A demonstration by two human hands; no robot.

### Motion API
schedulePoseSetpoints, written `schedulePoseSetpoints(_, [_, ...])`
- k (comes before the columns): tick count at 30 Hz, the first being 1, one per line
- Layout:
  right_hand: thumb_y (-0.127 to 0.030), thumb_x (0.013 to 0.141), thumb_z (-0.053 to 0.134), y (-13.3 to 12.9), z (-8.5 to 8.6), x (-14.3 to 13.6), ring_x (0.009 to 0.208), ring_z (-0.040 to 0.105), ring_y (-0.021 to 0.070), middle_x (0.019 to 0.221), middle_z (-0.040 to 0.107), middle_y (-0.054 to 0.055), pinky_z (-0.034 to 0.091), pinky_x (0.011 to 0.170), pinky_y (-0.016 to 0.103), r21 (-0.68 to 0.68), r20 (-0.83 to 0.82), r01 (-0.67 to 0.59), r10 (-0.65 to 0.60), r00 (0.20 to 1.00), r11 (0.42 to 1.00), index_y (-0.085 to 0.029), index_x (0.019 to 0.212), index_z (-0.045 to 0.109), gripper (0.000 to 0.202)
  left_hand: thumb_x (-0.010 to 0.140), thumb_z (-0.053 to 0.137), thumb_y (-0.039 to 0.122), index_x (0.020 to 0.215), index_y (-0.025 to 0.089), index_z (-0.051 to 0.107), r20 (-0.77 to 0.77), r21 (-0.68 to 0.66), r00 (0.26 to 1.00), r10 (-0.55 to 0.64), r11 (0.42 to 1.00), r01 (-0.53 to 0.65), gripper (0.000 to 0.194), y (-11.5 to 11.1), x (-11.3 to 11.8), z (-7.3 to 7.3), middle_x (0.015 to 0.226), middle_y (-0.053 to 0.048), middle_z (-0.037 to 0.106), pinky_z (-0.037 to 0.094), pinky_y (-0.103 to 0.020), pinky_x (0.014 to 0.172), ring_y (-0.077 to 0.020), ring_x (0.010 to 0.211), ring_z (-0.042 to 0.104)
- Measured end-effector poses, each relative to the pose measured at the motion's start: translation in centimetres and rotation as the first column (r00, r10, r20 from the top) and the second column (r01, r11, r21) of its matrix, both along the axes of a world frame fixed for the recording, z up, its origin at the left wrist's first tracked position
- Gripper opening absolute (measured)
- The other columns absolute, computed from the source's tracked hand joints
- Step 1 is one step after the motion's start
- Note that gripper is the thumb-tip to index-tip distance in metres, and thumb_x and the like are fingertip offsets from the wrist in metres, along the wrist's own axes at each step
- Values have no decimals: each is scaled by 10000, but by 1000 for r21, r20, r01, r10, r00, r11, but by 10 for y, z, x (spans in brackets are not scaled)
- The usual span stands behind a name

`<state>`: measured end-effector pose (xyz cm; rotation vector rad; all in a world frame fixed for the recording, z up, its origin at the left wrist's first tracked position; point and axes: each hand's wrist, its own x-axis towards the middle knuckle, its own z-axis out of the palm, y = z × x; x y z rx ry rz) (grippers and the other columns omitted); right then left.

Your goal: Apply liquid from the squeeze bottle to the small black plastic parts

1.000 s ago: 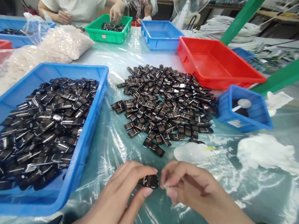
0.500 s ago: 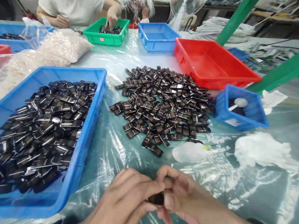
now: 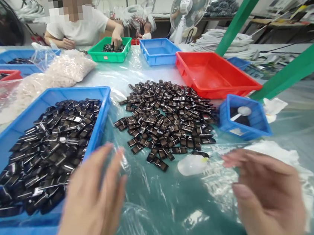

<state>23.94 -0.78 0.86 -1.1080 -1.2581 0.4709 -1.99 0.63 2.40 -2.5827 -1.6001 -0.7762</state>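
Note:
My left hand [image 3: 95, 198], blurred, hovers by the right edge of the large blue tray [image 3: 107, 107], its fingers apart and nothing seen in them. Inside that tray lie many dark glossy pieces [image 3: 50, 147]. My right hand [image 3: 265, 188] is raised over the right side of the table, fingers curved and apart, with no object visible in it. Between and beyond the hands spreads a loose pile of dark brown pieces [image 3: 167, 112]. A translucent white oval item [image 3: 191, 165] rests just in front of the pile.
A small blue bin [image 3: 248, 132] holds dark material and a white spoon. Behind are a red tray [image 3: 214, 74], a blue tray [image 3: 161, 53] and a green tray [image 3: 105, 57] with a person's hand in it. White cloth [image 3: 278, 149] lies right; green bars slant beyond.
My hands have moved apart, the left toward the blue tray and the right rightward. The dark piece between them is no longer visible there. The view has tilted up.

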Motion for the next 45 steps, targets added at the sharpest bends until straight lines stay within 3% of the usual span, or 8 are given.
schedulePoseSetpoints(3, [-237,838,650,9,-17,3,1177,522,233,1262,553,65,395,999,446,-295,125,-159,203,971,942,-322,1289,383,531,833,369,-69,1407,89,381,-216,-27,948,-235,972,235,596,2,32,-23,1294,-216,540,473,-512,872,-369,1102,561])
schedulePoseSetpoints(8, [-301,911,536,12,-31,-2,1137,579,221,1219,611,69,525,867,384,-545,132,-204,324,937,813,-295,1159,419,273,751,262,-154,1330,83,476,-224,-124,953,-204,976,180,661,26,48,-42,1159,-209,597,526,-490,779,-316,997,600])
schedulePoseSetpoints(16, [-298,904,561,12,-31,1,1094,599,225,1176,618,63,547,812,345,-526,171,-217,352,920,822,-276,1146,462,262,967,408,120,1126,77,583,-85,-190,956,-280,947,260,240,28,44,-43,902,-111,593,494,-427,704,-269,816,548])
schedulePoseSetpoints(21, [-308,905,555,10,-29,2,1040,618,222,1107,642,58,560,748,312,-562,180,-213,369,912,799,-273,1136,487,244,1002,274,110,983,172,521,142,-272,961,-238,924,269,256,14,41,-31,966,-77,592,476,-326,704,-204,843,563])
schedulePoseSetpoints(25, [-314,898,562,8,-30,3,967,641,216,1041,659,54,572,682,284,-561,213,-191,364,907,805,-277,1129,489,245,1004,252,167,897,222,459,410,-527,906,-104,783,329,239,8,39,-21,753,4,544,447,-275,592,-158,665,544])
schedulePoseSetpoints(33, [-283,844,643,6,-28,9,1024,644,197,1157,649,13,563,791,262,-473,331,-260,443,833,842,-375,1209,532,392,977,402,348,698,214,427,401,-642,915,50,728,242,311,10,38,-22,682,20,454,363,-249,527,-152,619,475])
schedulePoseSetpoints(40, [-293,807,681,4,-28,15,819,706,184,1005,712,6,574,628,212,-440,258,-321,460,850,839,-358,1212,537,435,1006,296,245,1095,282,519,497,-583,868,18,748,318,243,5,31,-24,1005,-21,531,424,-313,793,-202,926,532])
schedulePoseSetpoints(45, [-240,765,729,3,-26,19,658,686,132,877,699,-39,553,567,167,-467,268,-344,502,822,814,-351,1115,528,419,1002,367,275,1227,382,468,521,-641,844,129,712,287,269,6,28,-28,1171,11,479,420,-277,871,-192,1091,499])
